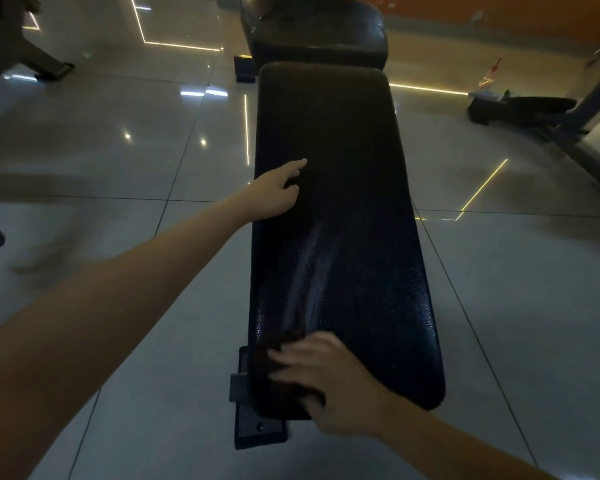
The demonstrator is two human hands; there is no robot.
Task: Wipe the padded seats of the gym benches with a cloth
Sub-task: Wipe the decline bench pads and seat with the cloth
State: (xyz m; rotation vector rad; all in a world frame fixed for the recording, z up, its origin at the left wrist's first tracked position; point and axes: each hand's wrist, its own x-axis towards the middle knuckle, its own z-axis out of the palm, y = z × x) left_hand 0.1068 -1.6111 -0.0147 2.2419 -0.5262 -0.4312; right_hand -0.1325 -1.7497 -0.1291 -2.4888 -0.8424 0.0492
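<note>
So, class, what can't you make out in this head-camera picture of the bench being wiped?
Head view:
cloth: mostly under the right hand, motion-blurred.
far pad: cut off by the top edge.
bench frame: hidden under the long pad.
floor clutter: too small, blurred.

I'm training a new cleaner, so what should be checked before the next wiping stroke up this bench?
1. Dark brownish cloth under right hand: ok, fingers spread flat on it.
2. Cloth on long black padded seat: ok, at its near left corner.
3. Left hand bracing: ok, rests on the seat's left edge.
4. Stroke path clear: not ok along the left edge, where the left hand lies.
5. Pale streak wiped away: not ok, it shows mid-seat.
6. Shorter black pad beyond wiped: cannot tell.
</note>
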